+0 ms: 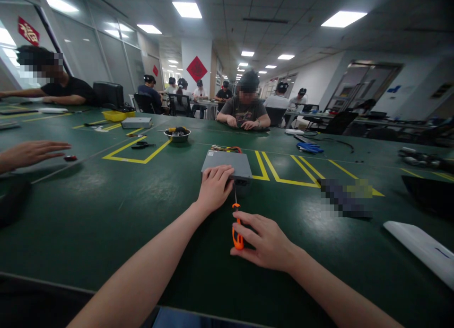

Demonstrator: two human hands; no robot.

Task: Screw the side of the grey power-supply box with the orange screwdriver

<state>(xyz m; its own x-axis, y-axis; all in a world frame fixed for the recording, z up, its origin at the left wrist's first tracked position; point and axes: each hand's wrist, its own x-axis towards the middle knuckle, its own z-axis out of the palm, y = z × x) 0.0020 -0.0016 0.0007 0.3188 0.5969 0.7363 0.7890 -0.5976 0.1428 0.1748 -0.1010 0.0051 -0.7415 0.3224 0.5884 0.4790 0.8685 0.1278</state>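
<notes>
"Where's the box?"

"Twelve o'clock, left hand on top, fingers close together; whether it grips, I can't tell."

"And the right hand?"

"Pinching the screwdriver by its handle, shaft toward twelve, at the box's near side. Bowl at eleven."

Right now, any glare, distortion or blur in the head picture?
Head view: ceiling lights glare white; pale reflections sit on the green table; the doorway at right leans; background people look soft; the orange screwdriver is readable.
</notes>
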